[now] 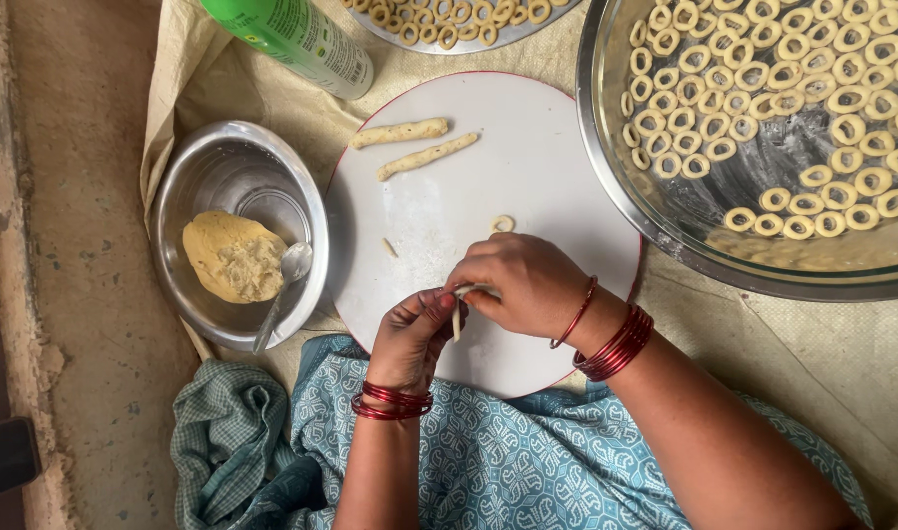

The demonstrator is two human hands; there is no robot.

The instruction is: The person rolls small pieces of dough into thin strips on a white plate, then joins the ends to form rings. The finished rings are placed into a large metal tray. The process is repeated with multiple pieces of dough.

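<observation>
Both hands meet over the near part of a round white board (557, 147). My left hand (412, 339) and my right hand (522, 285) pinch a thin strip of pale dough (458, 316) between their fingertips, and its loose end hangs down. Red bangles ring both wrists. On the board lie two rolled dough sticks (401, 132) (427, 157) at the far left, one small dough ring (503, 224) just beyond my right hand, and a tiny dough scrap (390, 247).
A steel bowl (179, 172) at the left holds a dough lump (235, 257) and a spoon (284, 290). A large steel tray (655, 221) at the right carries several dough rings; another tray (449, 39) lies behind. A green bottle (292, 39) lies at the top.
</observation>
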